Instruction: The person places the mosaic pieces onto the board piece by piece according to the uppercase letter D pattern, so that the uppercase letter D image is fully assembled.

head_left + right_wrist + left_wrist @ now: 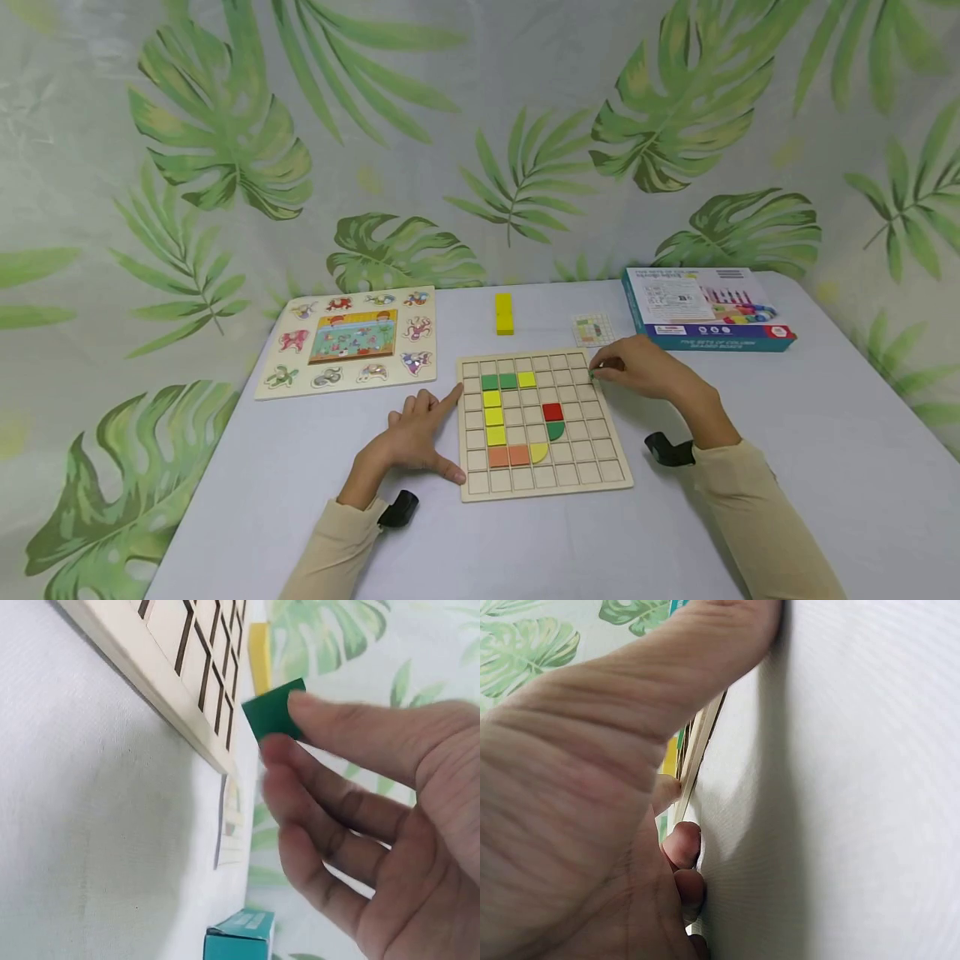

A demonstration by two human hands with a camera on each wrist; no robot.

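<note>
I see the bench (825,433) under a pale cloth, with a leaf-print backdrop (225,142) behind it. On its far left lies an animal peg puzzle (348,340), on its far right a teal box (705,310). At the centre sits the wooden grid board (542,425), with 2 green, 4 yellow, 2 orange, 1 red and 1 dark green half-round tile already in its cells. Behind the board are a yellow block (504,313) and a small pattern card (592,330).

My left hand (416,437) lies flat on the bench with fingers straight, the index fingertip and the thumb touching the board's left edge; it holds nothing. My right hand (641,371) sits at the board's upper right corner, and the wrist view shows it pinching a green square tile (274,711) between thumb and fingertips. The tile is held at the fingertips, just beside the board's corner and above the bench, not in any cell.
</note>
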